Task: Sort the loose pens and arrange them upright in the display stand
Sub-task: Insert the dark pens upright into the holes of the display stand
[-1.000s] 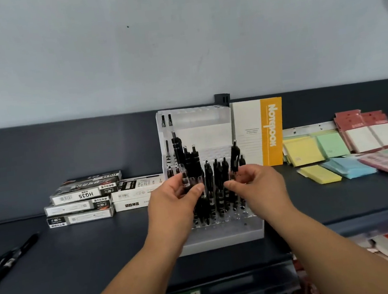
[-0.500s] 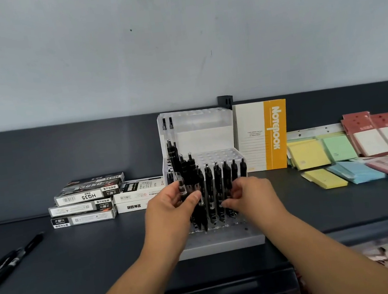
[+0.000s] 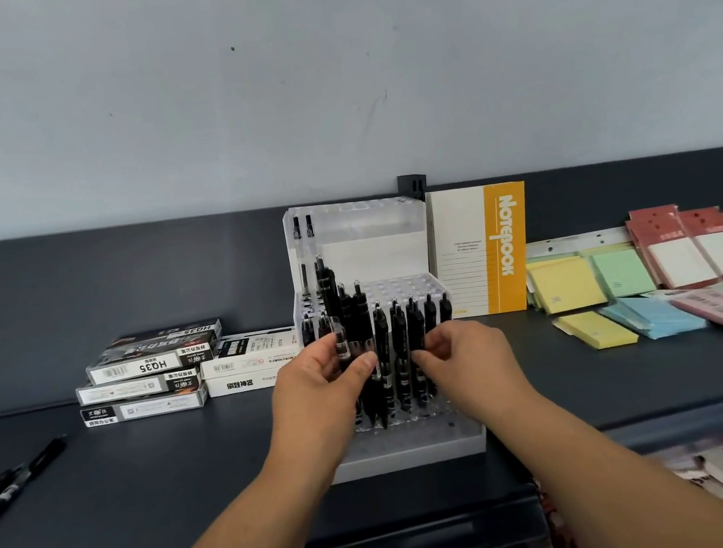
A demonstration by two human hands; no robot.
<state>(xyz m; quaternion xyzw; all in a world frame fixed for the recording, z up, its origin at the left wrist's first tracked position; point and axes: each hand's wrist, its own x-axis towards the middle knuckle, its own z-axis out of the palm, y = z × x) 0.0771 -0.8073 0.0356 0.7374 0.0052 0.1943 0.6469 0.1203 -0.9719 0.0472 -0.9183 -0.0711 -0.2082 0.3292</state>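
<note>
At the display stand [image 3: 412,450], pens [image 3: 398,338] in left hand [image 3: 319,383] and right hand [image 3: 467,358]

Open shelf [image 3: 171,483] L of stand [image 3: 410,451]; notebook [image 3: 481,253] tight R, boxes [image 3: 148,375] back-L.

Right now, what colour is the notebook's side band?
Orange-yellow with white lettering; the notebook shows best in the head view.

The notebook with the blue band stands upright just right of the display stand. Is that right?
Not quite. The head view shows the notebook with an orange band, not blue; it does stand upright just right of the display stand.
</note>
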